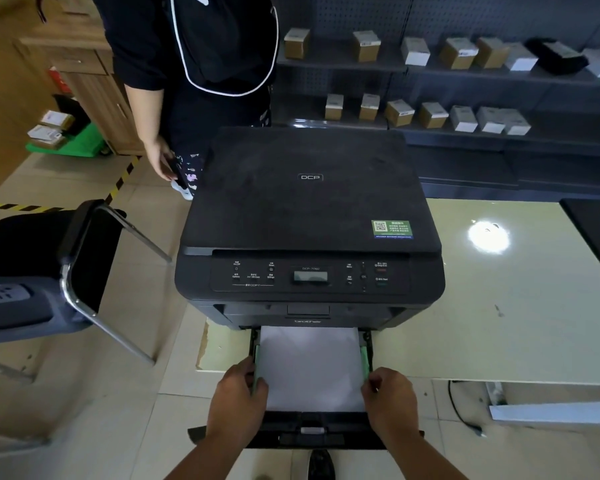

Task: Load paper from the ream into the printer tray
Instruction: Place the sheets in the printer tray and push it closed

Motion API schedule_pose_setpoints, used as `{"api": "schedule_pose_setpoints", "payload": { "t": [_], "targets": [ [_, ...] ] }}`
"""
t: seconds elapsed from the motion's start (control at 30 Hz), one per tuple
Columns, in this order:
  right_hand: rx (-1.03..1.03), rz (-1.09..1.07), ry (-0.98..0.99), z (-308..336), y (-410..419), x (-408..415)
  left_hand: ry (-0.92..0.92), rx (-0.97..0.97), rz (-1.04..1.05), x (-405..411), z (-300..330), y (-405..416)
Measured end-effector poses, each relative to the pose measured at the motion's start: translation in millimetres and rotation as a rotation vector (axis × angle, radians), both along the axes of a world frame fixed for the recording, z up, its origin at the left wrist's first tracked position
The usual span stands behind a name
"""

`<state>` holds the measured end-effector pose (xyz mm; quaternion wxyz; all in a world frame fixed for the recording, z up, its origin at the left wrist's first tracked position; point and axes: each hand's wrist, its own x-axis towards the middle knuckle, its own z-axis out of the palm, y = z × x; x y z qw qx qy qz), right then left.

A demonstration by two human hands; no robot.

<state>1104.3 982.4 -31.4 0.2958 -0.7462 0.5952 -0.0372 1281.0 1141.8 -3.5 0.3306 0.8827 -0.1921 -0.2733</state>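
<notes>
A black printer (309, 216) stands on a pale table (499, 306). Its paper tray (312, 427) is pulled out toward me at the front. A stack of white paper (310, 368) lies flat inside the tray. My left hand (238, 400) grips the green side guide (255, 372) at the tray's left edge. My right hand (390, 396) pinches the green guide (365, 362) on the right edge. No ream is in view.
A person in dark clothes (194, 64) stands behind the printer's left side, holding a phone. A black chair (59, 271) with a metal frame stands to the left. Dark shelves with small boxes (430, 53) line the back wall. A cable (461, 410) hangs below the table's edge.
</notes>
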Motion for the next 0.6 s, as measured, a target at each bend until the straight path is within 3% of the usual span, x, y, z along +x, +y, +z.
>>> {"api": "schedule_pose_setpoints", "payload": {
  "t": [0.1, 0.2, 0.33, 0.47, 0.6],
  "targets": [
    [-0.028, 0.027, 0.012, 0.0, 1.3, -3.6, -0.004, -0.013, -0.056, -0.2, 1.8, 4.5],
    [-0.26, 0.162, 0.009, 12.0, 18.7, -8.6, -0.096, 0.006, -0.125, -3.5, 4.4, 16.2],
    [-0.338, 0.571, -0.071, 47.6, 53.7, -12.6, -0.309, 0.085, -0.249, -7.7, 8.8, 38.1],
    [-0.322, 0.961, 0.055, 44.2, 83.4, -17.7, -0.487, 0.101, -0.364, -6.6, 21.3, 49.5],
    [-0.332, 0.957, 0.236, 39.0, 96.0, -25.1, -0.523, 0.064, -0.383, -16.6, 36.7, 52.2]
  ]
}}
